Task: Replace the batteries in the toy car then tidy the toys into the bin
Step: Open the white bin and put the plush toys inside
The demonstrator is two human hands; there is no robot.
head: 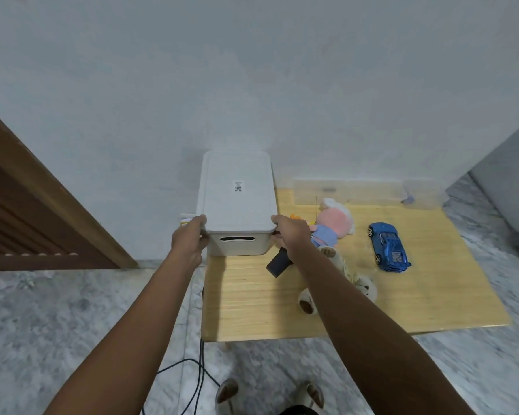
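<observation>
A white lidded bin (236,202) stands at the back left corner of a low wooden table (432,295). My left hand (189,239) grips the lid's near left corner and my right hand (291,235) grips its near right corner. A blue toy car (388,247) lies on the table's right side. A pink and blue plush doll (333,226) lies just right of the bin. Under my right forearm lie a beige teddy bear (357,280) and a black remote controller (277,263).
Clear plastic boxes (357,191) line the wall behind the table. A brown wooden door (27,211) is at the left, a grey cabinet (510,187) at the right. Black cables (192,372) trail over the marble floor by my feet (270,395).
</observation>
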